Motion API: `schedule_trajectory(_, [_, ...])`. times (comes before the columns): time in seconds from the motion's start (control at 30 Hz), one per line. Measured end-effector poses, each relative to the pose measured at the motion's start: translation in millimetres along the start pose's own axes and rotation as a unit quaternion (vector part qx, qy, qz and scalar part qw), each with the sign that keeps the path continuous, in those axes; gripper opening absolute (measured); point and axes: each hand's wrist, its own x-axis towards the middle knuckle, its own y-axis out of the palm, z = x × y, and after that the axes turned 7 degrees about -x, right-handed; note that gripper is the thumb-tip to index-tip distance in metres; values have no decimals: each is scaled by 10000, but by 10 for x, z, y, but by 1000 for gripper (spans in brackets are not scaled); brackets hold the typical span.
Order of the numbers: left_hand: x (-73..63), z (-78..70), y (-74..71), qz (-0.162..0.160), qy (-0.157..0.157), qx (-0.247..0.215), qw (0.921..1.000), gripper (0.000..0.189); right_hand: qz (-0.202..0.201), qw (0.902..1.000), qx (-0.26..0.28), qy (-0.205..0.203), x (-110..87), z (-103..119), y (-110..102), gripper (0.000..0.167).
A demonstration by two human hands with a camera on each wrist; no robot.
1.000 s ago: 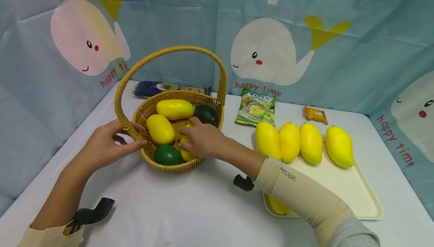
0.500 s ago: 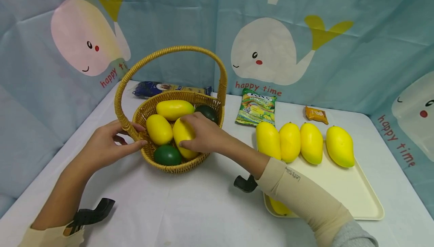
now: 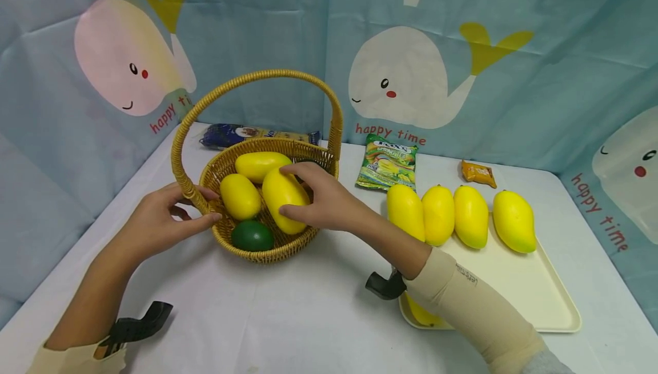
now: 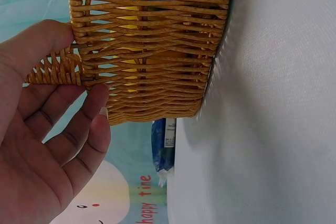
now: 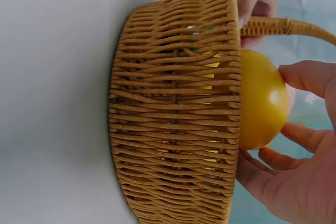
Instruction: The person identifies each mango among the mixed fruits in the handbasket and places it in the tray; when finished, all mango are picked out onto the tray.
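Note:
A wicker basket [image 3: 272, 257] with a tall arched handle stands left of centre in the head view. My left hand [image 3: 160, 220] grips its left side where the handle meets the rim; the left wrist view shows the thumb and fingers around that wicker [image 4: 142, 51]. Over the basket's right half, my right hand [image 3: 326, 200] holds a yellow mango [image 3: 284, 200] between thumb and fingers. In the right wrist view this mango [image 5: 262, 100] rises above the rim. Two more mangoes [image 3: 240, 197] and a dark green oval fruit [image 3: 252, 236] lie inside. A second dark fruit is mostly hidden behind the right hand.
Right of the basket, a cream tray [image 3: 557, 300] bears several mangoes [image 3: 470, 217], one partly under the right forearm. Behind stand a green candy bag [image 3: 388, 163] and a small orange packet [image 3: 478, 173]. A blue package [image 3: 226, 136] lies behind the basket, before a whale-print curtain [image 3: 288, 31].
The right hand has taken hold of the mango and lifted it up from the basket's bottom, shifting slightly right. The left hand has stayed on the basket.

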Motion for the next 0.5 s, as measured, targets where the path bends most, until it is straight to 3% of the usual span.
schedule_trajectory(0.27, [0,-3,-6,17,26,-45,10000,38,-305,9959,829,-169,-250,40,-58,63])
schedule_trajectory(0.5, [-1,1,-6,24,13,-50,10000,38,-543,9956,737,-176,-592,90,-161,64])
